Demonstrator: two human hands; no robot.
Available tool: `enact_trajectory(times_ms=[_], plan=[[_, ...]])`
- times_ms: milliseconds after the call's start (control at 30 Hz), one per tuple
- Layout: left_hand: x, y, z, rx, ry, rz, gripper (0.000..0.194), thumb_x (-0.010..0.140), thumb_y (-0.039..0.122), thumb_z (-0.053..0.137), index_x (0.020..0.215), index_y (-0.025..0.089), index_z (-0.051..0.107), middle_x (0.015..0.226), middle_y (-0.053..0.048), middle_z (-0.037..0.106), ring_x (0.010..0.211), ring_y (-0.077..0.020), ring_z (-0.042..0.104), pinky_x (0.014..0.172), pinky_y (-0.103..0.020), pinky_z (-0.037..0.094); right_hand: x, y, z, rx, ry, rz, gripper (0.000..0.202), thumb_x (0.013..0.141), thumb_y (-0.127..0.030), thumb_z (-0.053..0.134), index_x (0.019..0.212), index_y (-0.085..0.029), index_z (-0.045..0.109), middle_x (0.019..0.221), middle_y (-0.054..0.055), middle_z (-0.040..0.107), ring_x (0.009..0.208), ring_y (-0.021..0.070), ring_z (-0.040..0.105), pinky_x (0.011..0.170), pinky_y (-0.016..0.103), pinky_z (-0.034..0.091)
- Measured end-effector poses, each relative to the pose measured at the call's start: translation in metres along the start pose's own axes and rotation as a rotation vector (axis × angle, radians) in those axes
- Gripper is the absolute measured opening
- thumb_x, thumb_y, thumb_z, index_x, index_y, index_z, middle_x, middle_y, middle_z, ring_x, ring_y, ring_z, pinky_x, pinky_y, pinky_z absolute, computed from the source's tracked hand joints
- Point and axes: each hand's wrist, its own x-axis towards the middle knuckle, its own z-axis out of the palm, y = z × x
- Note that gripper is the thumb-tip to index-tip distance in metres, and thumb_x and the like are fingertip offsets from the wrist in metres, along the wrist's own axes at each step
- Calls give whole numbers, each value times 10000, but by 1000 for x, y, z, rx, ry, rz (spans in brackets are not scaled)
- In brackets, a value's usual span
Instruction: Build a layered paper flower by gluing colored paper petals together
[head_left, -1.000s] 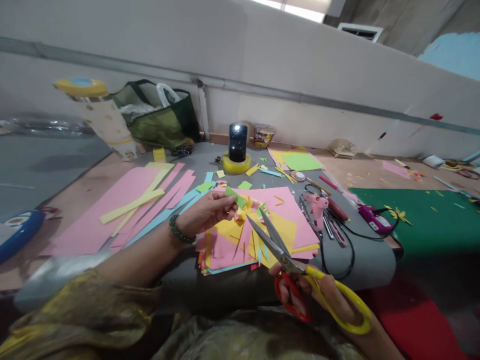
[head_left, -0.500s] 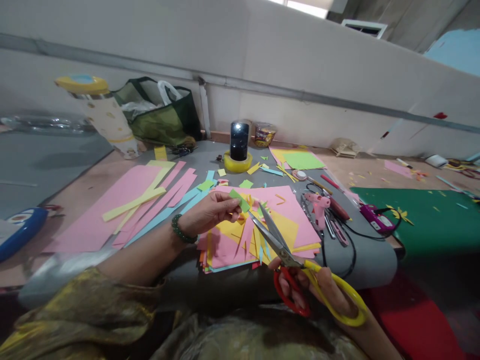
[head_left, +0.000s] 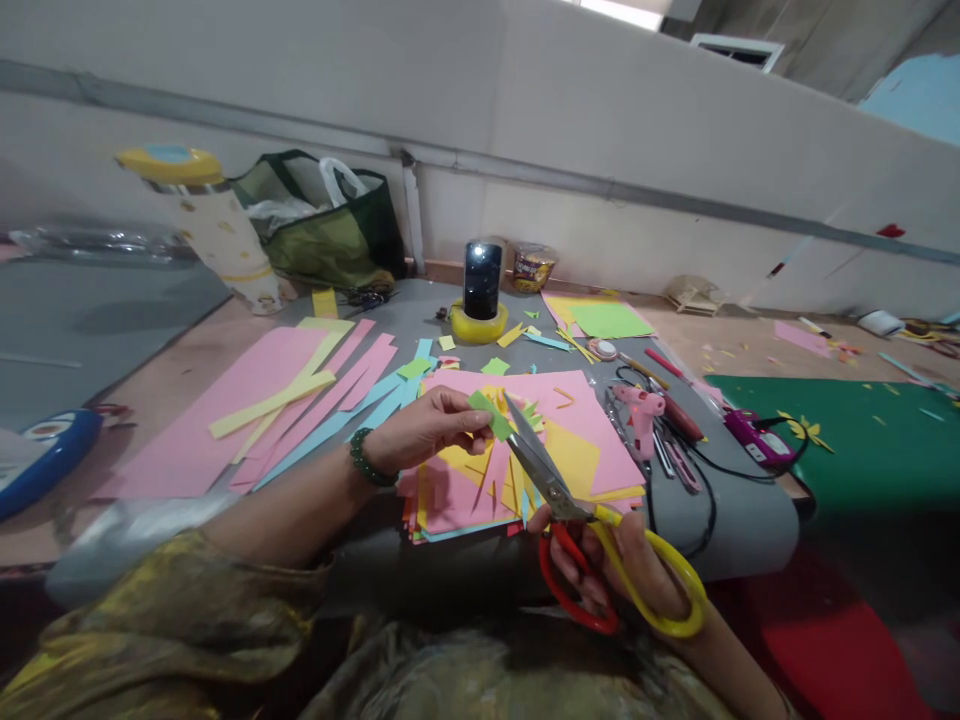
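Between thumb and fingers, my left hand (head_left: 450,418) pinches a small piece of green paper (head_left: 489,414). My right hand (head_left: 600,560) is wrapped round the red and yellow handles of a pair of scissors (head_left: 551,480). The blades are parted, and their tips are right beside the green paper; I cannot tell whether they touch it. Below both hands lies a stack of pink and yellow paper (head_left: 577,400), strewn with narrow cut strips (head_left: 499,475) in pink, yellow and blue.
Pink sheets and strips (head_left: 202,420) lie to the left. A phone (head_left: 482,280) leans upright in a yellow tape roll (head_left: 480,325). At right are a pink glue gun (head_left: 641,412), a purple device (head_left: 754,435) and a green mat (head_left: 885,440). A tumbler (head_left: 214,235) stands back left.
The scissors have moved slightly up and left, with their tips closer to the green paper. Their handles are a little nearer together. My left hand has shifted slightly right.
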Motion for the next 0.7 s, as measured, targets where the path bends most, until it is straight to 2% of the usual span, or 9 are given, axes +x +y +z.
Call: enact_trajectory(times_ms=[67, 133, 300, 500, 700], plan=[[0, 0, -1, -13, -9, -2, 346, 583, 468, 947, 627, 163, 791, 577, -44, 704, 523, -103, 605, 544, -205, 491, 3, -8, 3, 151, -110, 55, 814, 847, -899, 289, 1114, -260, 716, 731, 28, 528, 422, 95, 317, 367, 284, 348], [0, 0, -1, -20, -18, -4, 366, 582, 485, 948, 631, 159, 791, 577, -40, 701, 527, -94, 606, 545, -195, 487, 6, -13, 5, 207, -147, 68, 822, 836, -905, 323, 1120, -235, 706, 696, -6, 475, 413, 70, 274, 368, 261, 306], [1, 0, -1, -19, -23, -1, 413, 569, 519, 949, 631, 147, 781, 581, -29, 701, 533, -87, 604, 547, -189, 487, 9, -17, 6, 211, -136, 68, 837, 819, -911, 380, 1095, -187, 696, 638, -40, 450, 381, 39, 255, 350, 212, 240], [1, 1, -1, 50, -25, -17, 451, 567, 577, 929, 608, 155, 774, 537, -15, 678, 508, -80, 595, 539, -181, 487, 10, -11, 10, 244, -165, 98, 988, 730, -1005, 265, 1068, -179, 689, 579, -35, 474, 378, 49, 258, 360, 213, 278], [0, 0, -1, 67, -45, -33, 436, 577, 561, 928, 625, 154, 779, 535, -21, 684, 504, -86, 594, 549, -193, 503, 10, -14, 7, 194, -120, 143, 912, 778, -959, 332, 1060, -167, 685, 551, -55, 412, 364, 56, 244, 336, 225, 231]])
